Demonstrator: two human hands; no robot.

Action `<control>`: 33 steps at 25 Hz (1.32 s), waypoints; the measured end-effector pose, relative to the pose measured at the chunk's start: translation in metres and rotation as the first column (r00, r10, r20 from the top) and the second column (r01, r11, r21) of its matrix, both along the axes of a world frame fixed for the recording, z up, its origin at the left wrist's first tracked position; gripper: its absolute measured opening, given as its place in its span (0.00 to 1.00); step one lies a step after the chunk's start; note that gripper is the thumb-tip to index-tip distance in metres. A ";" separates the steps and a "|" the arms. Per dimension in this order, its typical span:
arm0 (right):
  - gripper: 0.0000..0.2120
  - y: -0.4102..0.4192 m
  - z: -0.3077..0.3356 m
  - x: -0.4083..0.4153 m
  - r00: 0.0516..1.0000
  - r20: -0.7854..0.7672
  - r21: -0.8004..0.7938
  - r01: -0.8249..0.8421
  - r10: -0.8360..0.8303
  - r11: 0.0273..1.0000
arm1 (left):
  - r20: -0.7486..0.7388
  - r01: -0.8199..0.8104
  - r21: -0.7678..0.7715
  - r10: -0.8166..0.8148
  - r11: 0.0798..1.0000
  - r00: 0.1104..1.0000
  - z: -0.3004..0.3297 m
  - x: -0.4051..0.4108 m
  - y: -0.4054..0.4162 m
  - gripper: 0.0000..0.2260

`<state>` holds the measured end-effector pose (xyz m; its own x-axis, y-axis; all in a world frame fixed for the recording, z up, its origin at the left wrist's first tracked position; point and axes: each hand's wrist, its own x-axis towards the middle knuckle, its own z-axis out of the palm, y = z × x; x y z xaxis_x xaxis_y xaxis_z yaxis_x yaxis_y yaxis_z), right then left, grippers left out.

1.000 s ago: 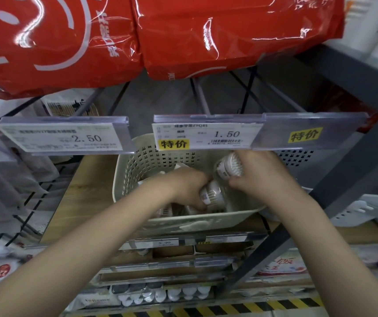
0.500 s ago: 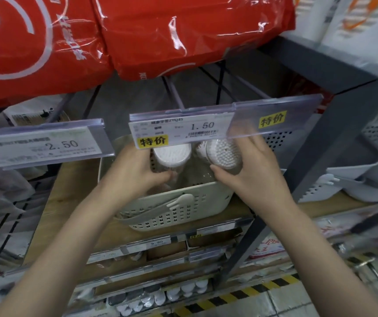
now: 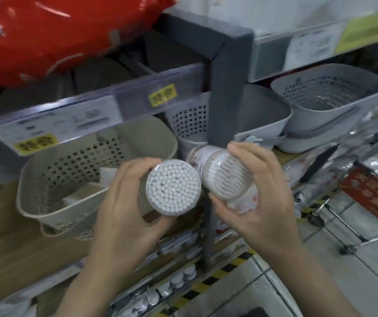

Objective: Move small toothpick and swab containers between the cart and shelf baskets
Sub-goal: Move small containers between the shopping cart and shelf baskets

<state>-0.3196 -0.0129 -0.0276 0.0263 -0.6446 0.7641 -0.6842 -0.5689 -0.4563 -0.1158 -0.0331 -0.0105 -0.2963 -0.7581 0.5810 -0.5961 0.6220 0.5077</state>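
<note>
Two containers are out of the shelf baskets and in the air, so the pick-up half of this transfer looks done; setting them down, presumably in the cart, is still left, and no cart is clearly identifiable in this view.

The left hand [image 3: 123,216] has its fingers and thumb curled around a clear round plastic container packed with white-tipped cotton swabs [image 3: 173,187], its transparent end facing the camera. The right hand [image 3: 256,197] is clamped likewise on a second clear round container of tan sticks with a printed white label [image 3: 228,179], just beside the first at its 3 o'clock; whether these are swabs or toothpicks I cannot tell. The two tubs appear to touch.

At 9 o'clock from the hands, the beige perforated plastic basket [image 3: 52,209] on the wooden shelf holds only a few pale boxy items, blurred. At 12 o'clock stands a grey perforated basket [image 3: 190,120], partly behind the grey shelf post [image 3: 225,99]. At 2 o'clock, a further grey basket [image 3: 334,99] shows something clear inside, unidentifiable.
</note>
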 end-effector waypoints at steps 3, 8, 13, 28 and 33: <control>0.29 0.033 -0.005 -0.058 0.985 0.163 0.120 0.031 -0.051 0.992 | -0.113 0.105 0.094 -0.094 0.990 0.989 0.000 -0.061 0.014 0.26; 0.29 0.086 -0.010 -0.184 0.900 0.342 0.309 0.162 -0.269 0.937 | -0.310 0.322 0.298 -0.228 0.899 0.923 -0.019 -0.203 0.027 0.26; 0.31 0.139 -0.035 -0.300 0.800 0.299 0.494 0.337 -0.520 0.802 | -0.363 0.540 0.484 -0.404 0.688 0.840 -0.048 -0.347 0.032 0.26; 0.34 0.081 -0.100 -0.532 0.530 0.307 0.729 0.403 -0.791 0.553 | -0.241 0.547 0.670 -0.549 0.503 0.800 -0.113 -0.626 -0.084 0.34; 0.35 0.055 -0.118 -0.603 0.486 0.278 0.789 0.376 -0.828 0.486 | -0.130 0.544 0.700 -0.667 0.462 0.734 -0.122 -0.714 -0.130 0.33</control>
